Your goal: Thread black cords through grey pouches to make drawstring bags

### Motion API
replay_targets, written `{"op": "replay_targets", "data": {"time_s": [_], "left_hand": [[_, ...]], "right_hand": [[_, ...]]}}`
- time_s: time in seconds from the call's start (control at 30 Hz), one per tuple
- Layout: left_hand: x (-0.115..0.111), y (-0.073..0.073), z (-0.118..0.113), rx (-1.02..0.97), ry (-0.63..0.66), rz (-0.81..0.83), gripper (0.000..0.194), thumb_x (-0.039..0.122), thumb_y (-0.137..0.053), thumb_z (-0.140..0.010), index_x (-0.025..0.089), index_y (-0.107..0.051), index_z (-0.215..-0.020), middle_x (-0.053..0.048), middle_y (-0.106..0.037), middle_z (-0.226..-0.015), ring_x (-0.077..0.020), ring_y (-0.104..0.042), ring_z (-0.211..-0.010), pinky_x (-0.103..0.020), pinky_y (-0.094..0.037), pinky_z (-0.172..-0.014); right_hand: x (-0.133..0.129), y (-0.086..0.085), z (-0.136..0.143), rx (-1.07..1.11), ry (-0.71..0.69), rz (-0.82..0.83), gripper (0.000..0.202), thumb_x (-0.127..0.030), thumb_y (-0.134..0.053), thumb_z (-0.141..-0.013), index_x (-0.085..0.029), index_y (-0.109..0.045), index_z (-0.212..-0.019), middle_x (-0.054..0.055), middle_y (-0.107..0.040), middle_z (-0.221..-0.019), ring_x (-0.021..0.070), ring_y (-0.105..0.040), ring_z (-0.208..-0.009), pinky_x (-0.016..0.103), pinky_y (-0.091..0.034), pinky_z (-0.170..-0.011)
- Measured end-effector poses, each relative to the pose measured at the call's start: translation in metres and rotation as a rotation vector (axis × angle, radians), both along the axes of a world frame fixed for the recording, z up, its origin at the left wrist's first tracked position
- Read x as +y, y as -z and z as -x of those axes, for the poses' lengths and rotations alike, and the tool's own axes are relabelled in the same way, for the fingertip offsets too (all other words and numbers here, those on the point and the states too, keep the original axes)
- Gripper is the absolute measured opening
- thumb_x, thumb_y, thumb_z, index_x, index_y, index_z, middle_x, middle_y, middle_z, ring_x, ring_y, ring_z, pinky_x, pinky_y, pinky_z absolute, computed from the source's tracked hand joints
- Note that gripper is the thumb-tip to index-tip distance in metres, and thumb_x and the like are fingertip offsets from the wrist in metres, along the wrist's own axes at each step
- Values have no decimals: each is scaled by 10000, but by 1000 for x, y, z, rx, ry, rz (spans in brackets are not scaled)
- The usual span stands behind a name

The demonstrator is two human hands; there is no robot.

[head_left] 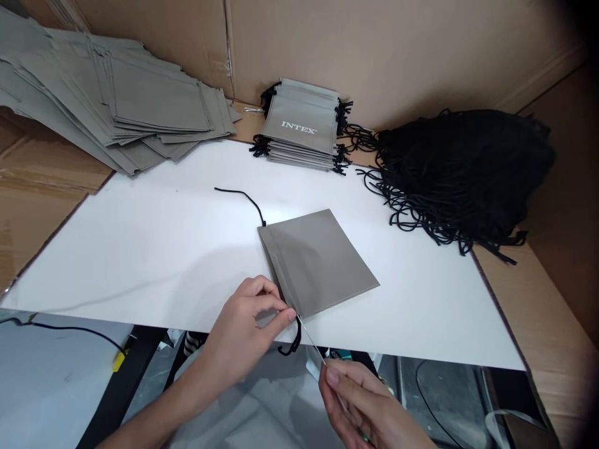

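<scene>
Pouch [322, 259] pinched at its near corner

Right hand [360, 402] grips a thin rod [312, 340] between thumb and finger. Left hand [253, 327] closes thumb and fingertips on the grey pouch's corner, beside a black loop [297, 340]. The pouch lies on the white table [154, 243], black cord [250, 198] trailing from its far-left corner. Behind: grey pieces [156, 93] left, INTEX-printed stack [304, 112] centre, cord pile [463, 168] right.

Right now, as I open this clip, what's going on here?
A person's left hand pinches the near corner of a grey pouch on a white tabletop, while the right hand holds a thin rod reaching to that corner. Black cord shows at the pouch's near and far-left corners. Behind are a corded stack marked INTEX, grey pieces to the left and a heap of black cords to the right.
</scene>
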State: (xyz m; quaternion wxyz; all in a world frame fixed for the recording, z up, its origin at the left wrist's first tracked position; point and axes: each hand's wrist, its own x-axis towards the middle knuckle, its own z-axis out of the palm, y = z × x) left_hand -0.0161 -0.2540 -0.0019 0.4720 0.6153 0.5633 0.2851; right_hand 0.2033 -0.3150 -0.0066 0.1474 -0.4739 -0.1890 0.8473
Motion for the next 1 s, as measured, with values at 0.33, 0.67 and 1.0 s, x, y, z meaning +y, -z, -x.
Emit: {"op": "replay_targets", "data": {"time_s": [0.33,0.67,1.0], "left_hand": [[121,-18,65,648,392,-496,326,321,-414,-1010,250,-724,-1080,-46,-660,-1195,-242,-591,-1069,-333,-432,-836],[132,-14,57,650,565,-420,234,247,-451,-915,220,-676,-861,-23,-684,-989,-175,-611,-834,-272,-336,-622],[138,-13,67,373,521,-164,166,286,-511,-882,199,-649,-849,-29,-655,-886,-167,-560,-744,-274,-374,-655]], "right_hand": [[4,-6,-38,-340,-166,-254,542,-682,-476,-919,-162,-597,-826,-23,-549,-556,75,-426,-432,186,-308,-404],[68,-52,-36,-1219,-363,-1228,461,-567,-410,-986,-247,-592,-1264,125,-609,-1330,336,-532,-1261,538,-468,-1009],[114,15,38,-887,-854,-1587,539,-236,-316,-1054,-271,-237,-1586,95,-197,-1656,356,-57,-1524,634,-236,-1182]]}}
